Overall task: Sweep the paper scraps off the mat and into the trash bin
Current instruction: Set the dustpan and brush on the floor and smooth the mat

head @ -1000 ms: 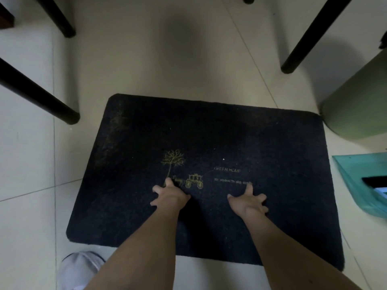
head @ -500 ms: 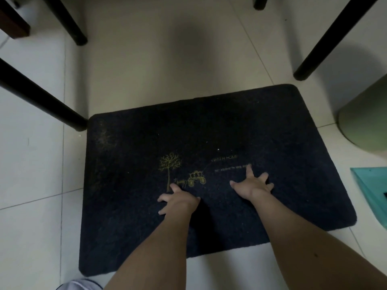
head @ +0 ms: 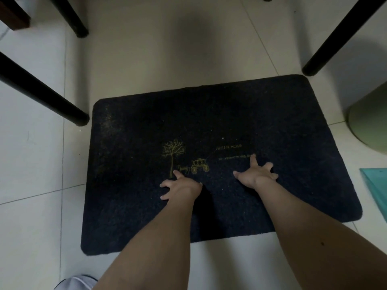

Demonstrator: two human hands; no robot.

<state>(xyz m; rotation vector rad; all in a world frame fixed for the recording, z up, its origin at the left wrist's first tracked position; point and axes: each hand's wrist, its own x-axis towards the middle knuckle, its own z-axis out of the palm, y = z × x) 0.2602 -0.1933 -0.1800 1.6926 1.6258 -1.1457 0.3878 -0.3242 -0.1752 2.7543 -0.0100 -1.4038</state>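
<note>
Pressing my left hand (head: 181, 186) and right hand (head: 256, 174) flat, fingers spread, on the dark mat (head: 209, 122) (one white speck (head: 223, 138) lies beyond them).

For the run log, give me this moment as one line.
left hand: spread, pressing mat | right hand: spread, pressing mat | scraps: one white speck | green bin: right

Matt fibrous dark mat (head: 272, 122) on smooth glossy floor tiles (head: 31, 164)
</note>
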